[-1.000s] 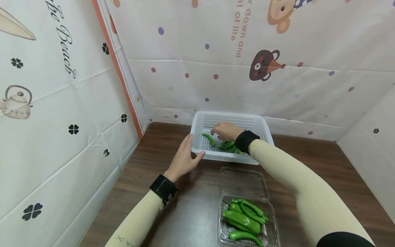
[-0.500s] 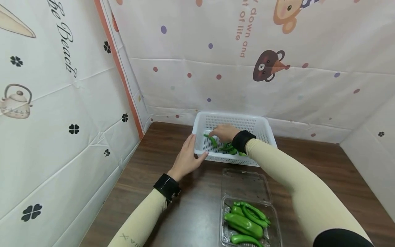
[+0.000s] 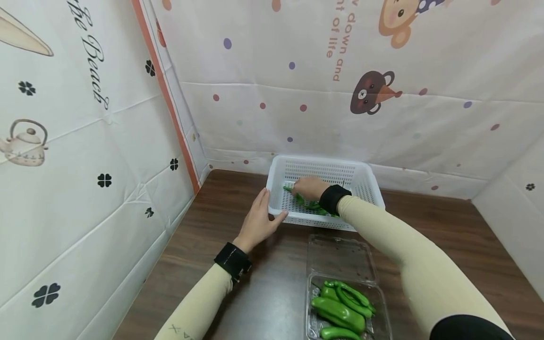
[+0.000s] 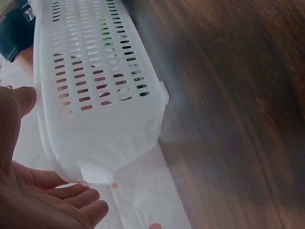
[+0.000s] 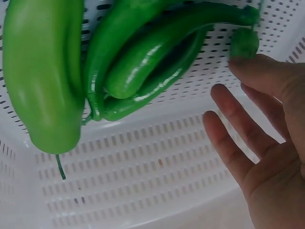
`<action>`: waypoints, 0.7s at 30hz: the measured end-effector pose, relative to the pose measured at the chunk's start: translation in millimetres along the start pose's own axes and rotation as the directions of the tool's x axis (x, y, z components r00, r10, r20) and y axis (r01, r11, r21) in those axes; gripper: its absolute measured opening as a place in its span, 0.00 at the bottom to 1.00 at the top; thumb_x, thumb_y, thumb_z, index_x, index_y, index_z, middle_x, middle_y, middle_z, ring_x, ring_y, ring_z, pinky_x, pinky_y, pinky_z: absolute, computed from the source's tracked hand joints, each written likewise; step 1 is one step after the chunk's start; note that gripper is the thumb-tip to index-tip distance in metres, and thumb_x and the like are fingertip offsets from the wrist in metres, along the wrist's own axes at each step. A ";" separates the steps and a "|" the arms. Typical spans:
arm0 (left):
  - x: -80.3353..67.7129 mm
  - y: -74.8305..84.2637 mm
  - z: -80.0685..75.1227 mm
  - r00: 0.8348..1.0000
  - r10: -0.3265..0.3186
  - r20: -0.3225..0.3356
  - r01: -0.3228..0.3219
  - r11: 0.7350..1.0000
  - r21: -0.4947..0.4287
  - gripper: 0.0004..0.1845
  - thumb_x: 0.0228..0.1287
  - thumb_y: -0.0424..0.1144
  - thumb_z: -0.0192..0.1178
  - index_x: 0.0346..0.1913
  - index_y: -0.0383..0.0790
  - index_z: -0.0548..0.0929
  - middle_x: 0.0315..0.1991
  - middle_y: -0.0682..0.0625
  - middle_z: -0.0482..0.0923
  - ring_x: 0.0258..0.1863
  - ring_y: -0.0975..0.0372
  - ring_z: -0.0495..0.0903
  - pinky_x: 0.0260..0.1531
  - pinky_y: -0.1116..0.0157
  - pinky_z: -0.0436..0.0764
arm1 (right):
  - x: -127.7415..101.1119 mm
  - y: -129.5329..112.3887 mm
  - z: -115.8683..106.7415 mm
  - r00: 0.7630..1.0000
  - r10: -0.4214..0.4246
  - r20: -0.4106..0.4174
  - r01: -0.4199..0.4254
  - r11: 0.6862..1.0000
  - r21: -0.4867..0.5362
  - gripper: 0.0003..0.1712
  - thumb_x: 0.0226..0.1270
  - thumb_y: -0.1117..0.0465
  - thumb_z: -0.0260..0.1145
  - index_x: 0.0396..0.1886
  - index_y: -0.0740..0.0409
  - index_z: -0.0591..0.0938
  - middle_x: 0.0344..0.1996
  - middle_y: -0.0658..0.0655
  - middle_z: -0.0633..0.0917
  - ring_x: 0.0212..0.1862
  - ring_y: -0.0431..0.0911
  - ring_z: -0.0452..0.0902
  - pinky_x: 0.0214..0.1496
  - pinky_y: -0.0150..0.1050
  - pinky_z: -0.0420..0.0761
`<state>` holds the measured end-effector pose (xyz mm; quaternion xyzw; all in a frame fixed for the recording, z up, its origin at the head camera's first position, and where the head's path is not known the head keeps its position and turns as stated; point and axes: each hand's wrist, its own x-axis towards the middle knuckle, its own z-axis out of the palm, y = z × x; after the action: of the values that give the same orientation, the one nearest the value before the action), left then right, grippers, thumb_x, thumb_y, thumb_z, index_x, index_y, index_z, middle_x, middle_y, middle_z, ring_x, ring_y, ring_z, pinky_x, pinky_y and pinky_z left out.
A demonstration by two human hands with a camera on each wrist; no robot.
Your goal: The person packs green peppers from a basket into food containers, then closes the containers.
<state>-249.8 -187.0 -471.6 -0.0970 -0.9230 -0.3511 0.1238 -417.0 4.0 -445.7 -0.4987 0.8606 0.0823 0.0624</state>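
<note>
A white perforated plastic basket [image 3: 278, 165] stands at the back of the table, with several green peppers inside. My left hand [image 3: 257, 224] rests against its front left corner, thumb at the front rim and straight fingers along the left end. My right hand [image 3: 310, 188] reaches into the basket and pinches a slim green pepper [image 5: 244, 42] at the left. Its index finger is hidden behind the thumb in the right wrist view. Beside it lie a curled pair of dark green peppers [image 5: 143, 67] and a broad light green pepper [image 5: 43, 71].
Nearer on the brown wooden table [image 3: 191, 255], a clear plastic box [image 3: 384, 311] holds several more green peppers [image 3: 337, 314]. Its transparent lid [image 3: 340, 257] lies flipped back toward the basket. A printed sheet [image 3: 238, 123] hangs right behind the basket, another at the left.
My right hand has lowered onto the slim pepper at the basket's left, now pinching it and partly covering it. My left hand keeps its place at the basket corner.
</note>
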 end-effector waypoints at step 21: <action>-3.8 3.4 0.1 1.000 -0.006 -0.010 0.006 0.999 0.037 0.48 0.70 0.58 0.64 0.78 0.26 0.59 0.80 0.35 0.53 0.76 0.48 0.61 0.70 0.49 0.70 | -1.1 6.5 20.6 0.991 -0.051 -0.127 0.050 0.999 -0.009 0.09 0.64 0.68 0.72 0.37 0.50 0.93 0.38 0.51 0.91 0.41 0.47 0.87 0.42 0.44 0.88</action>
<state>-245.3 -184.7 -470.6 -0.0904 -0.9290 -0.3350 0.1290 -421.6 12.3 -465.2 -0.5247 0.8497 0.0513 0.0080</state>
